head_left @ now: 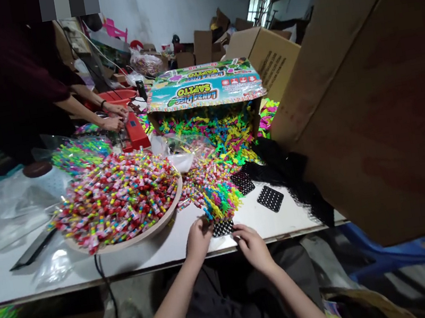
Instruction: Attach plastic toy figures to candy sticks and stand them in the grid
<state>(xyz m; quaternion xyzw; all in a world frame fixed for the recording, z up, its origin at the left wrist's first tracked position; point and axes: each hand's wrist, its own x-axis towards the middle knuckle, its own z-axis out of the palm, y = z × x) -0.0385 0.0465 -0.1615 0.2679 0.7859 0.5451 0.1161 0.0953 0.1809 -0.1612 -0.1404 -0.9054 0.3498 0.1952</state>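
A black perforated tray [223, 228] lies near the front edge of the table, directly before me. Small coloured plastic figures [222, 200] in green, yellow, blue and pink stand packed over its far part. My left hand [200, 240] is closed at the tray's left edge, its fingertips partly hidden beside the figures. At the right edge, my right hand [252, 245] has its fingers curled, with thumb and forefinger against the tray. Two more black perforated trays, one flat on the table [270, 198] and one behind it [242, 182], sit to the right.
A wide basin [178, 196] heaped with wrapped candy tubes stands at left. Behind the tray, an open printed box [206, 93] spills plastic figures. Black netting [286, 168] and a large cardboard box [368, 102] are at right. A co-worker's hands [115, 118] are at a red device [136, 131].
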